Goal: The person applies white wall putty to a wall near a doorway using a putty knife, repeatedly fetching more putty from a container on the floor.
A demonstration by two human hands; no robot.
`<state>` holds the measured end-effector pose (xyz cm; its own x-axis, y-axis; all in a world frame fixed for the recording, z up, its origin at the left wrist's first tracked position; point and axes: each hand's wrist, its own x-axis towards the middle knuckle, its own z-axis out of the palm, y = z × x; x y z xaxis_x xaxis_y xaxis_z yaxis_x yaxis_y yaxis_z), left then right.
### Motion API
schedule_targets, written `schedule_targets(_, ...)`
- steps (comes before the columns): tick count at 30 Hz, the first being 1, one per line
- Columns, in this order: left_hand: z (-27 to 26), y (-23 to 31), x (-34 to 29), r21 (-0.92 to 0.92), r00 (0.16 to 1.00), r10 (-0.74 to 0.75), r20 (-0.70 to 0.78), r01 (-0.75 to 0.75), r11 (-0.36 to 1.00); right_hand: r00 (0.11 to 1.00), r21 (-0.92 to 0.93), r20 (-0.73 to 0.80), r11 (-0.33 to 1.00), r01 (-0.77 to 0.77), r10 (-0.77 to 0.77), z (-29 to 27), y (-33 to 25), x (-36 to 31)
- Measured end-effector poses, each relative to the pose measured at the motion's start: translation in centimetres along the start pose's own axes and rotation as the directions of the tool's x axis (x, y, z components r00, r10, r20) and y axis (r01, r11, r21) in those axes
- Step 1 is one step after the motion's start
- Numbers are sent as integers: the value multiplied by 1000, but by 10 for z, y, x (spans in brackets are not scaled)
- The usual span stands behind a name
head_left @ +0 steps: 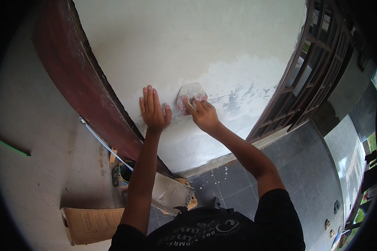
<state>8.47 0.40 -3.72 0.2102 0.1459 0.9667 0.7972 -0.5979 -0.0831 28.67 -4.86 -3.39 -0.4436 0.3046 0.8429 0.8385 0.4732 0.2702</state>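
One flat scraper is clasped in the right grip against the patchy wall, where the left grip lies outstretched and empty.

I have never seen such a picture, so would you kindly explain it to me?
This picture comes from a wide fisheye camera worn on the head, looking down, so straight edges bend toward the rim. There is no machine: a person's bare left hand rests flat on the pale wall, and the right hand grips a flat tool against it. A whiter, grey-streaked patch covers part of that wall. Below are a smeared tray, a cardboard box and dark floor tiles.
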Motion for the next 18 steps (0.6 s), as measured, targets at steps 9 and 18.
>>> schedule_targets(9, -5, -3, 3, 6, 1000, -12, 8, 12, 1000, 972, 68, -193, 990, -126, 137, -52, 20, 79)
schedule_targets(18, -1, 0, 1, -10, 999, -13, 32, 13, 1000, 998, 106, 59, 994, 4, -11, -6, -16, -15)
